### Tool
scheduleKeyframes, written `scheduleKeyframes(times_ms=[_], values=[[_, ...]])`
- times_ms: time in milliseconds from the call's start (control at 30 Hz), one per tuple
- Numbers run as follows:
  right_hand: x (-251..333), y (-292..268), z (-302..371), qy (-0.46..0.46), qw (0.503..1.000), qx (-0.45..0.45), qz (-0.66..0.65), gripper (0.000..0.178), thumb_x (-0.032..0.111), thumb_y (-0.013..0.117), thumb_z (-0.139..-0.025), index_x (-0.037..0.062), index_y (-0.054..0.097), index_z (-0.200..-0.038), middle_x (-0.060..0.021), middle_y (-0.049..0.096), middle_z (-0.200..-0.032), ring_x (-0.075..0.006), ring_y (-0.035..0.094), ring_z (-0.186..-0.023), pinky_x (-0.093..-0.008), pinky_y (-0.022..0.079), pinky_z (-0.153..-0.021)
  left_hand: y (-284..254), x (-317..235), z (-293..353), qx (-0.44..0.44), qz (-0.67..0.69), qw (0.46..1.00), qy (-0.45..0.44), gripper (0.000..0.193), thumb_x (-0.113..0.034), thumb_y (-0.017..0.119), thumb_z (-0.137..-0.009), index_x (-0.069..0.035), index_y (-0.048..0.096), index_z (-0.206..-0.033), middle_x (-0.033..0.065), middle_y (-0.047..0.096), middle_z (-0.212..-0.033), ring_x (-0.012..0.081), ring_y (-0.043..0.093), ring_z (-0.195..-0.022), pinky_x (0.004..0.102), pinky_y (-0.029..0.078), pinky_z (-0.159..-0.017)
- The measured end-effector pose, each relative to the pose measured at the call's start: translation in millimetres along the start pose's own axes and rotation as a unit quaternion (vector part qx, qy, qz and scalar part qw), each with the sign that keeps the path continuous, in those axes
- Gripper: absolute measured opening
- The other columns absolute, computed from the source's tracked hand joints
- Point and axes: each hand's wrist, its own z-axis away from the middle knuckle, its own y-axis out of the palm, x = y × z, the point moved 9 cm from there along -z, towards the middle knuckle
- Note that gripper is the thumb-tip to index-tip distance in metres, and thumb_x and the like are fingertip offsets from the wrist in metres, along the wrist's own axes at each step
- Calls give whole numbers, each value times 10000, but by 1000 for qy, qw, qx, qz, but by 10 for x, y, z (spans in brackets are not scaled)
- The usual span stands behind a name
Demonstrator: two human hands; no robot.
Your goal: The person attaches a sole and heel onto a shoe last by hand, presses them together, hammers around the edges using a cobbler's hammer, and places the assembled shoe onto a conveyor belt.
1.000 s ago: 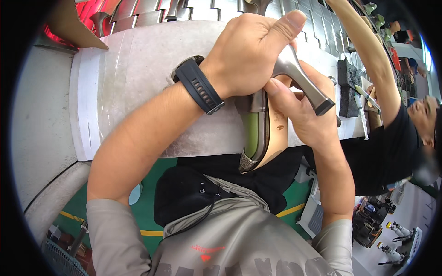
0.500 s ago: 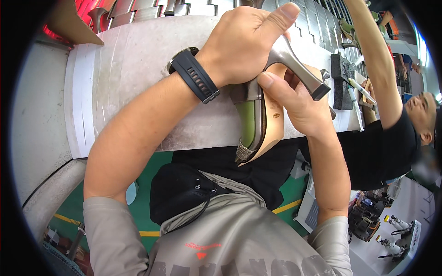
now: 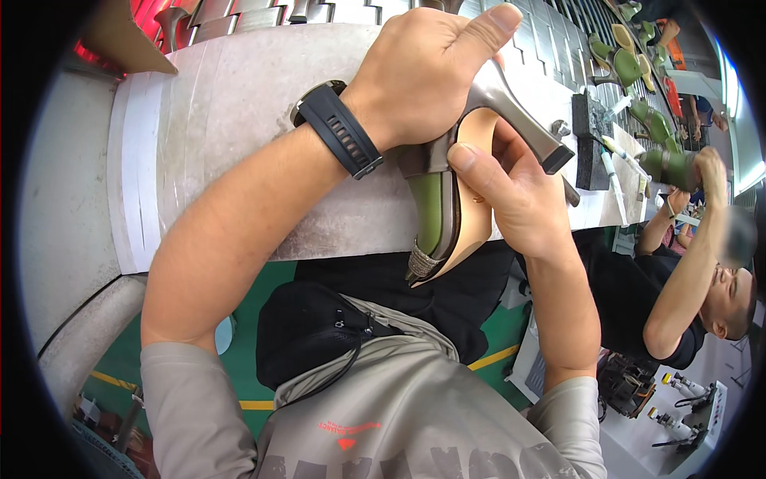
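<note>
A high-heeled shoe [image 3: 428, 209] with a green upper, a rhinestone band near its toe and a tan outsole [image 3: 472, 219] is held over the worktable's front edge. It is turned so that the outsole and the brown-grey heel [image 3: 523, 120] show. My left hand [image 3: 427, 76] is closed around the shoe's back part by the heel, thumb pointing up and away; most of its fingers are hidden. My right hand [image 3: 527, 195] grips the shoe's middle, its thumb lying against the outsole's edge and its fingers behind. The inside of the shoe is out of sight.
Beyond the pale worktable [image 3: 215, 168] runs a slatted metal conveyor [image 3: 542, 48] carrying green shoes [image 3: 626, 68]. To the right, a black block [image 3: 589, 132] stands beside several syringes [image 3: 614, 188]. A cardboard piece [image 3: 128, 36] is at upper left. A co-worker [image 3: 630, 287] holds a green shoe [image 3: 670, 166].
My right thumb and hand have shifted slightly down along the outsole; the shoe has barely moved. The co-worker's arm has drawn back from the conveyor, and a green shoe is now in their hands.
</note>
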Motion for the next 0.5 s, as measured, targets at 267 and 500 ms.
scheduleKeyframes(times_ms=[267, 500], values=[[-96, -89, -61, -42, 994, 51, -86, 571, 245, 831, -950, -42, 585, -1377, -107, 673, -1229, -165, 648, -1094, -351, 561, -926, 28, -88, 8, -13, 79, 993, 81, 650, -490, 489, -1135, 55, 717, -865, 117, 707, -769, 141, 643, -786, 314, 518, -756], [36, 6, 39, -7, 1000, 25, 12, 658, 282, 789, -977, -58, 518, -1471, -74, 669, -1261, -137, 624, -1152, -314, 504, -1025, 40, -123, 2, -20, 9, 999, 30, 646, -484, 489, -1136, 54, 722, -866, 124, 719, -788, 147, 653, -799, 322, 521, -764]])
